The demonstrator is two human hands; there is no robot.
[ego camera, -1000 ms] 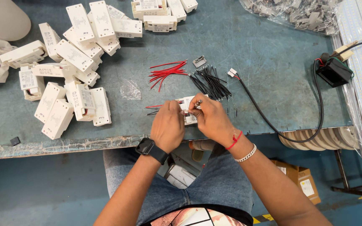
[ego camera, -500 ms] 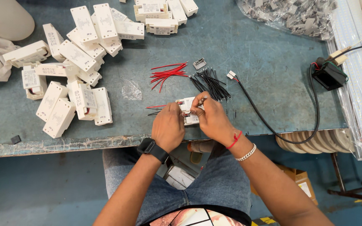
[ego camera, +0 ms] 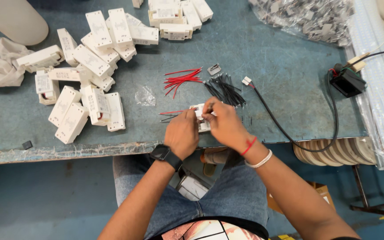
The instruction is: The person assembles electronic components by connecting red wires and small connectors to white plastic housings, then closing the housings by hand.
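Both hands meet near the table's front edge over a small white plastic box (ego camera: 201, 116). My left hand (ego camera: 182, 133), with a black watch at the wrist, grips the box from the left. My right hand (ego camera: 224, 123), with a red thread and a pale bracelet at the wrist, pinches at the box's top. A red wire and a black wire (ego camera: 170, 114) stick out to the left of the box. Behind the hands lie a bunch of red wires (ego camera: 182, 80) and a bunch of black wires (ego camera: 224, 90).
A pile of white boxes (ego camera: 85, 75) covers the table's left side, with more white boxes (ego camera: 174, 18) at the back. A black cable with a white plug (ego camera: 246, 81) runs to a black device (ego camera: 346, 82). A bag of grey parts (ego camera: 310, 18) lies far right.
Both hands stay on the white box with only small finger movement. The view has shifted slightly.
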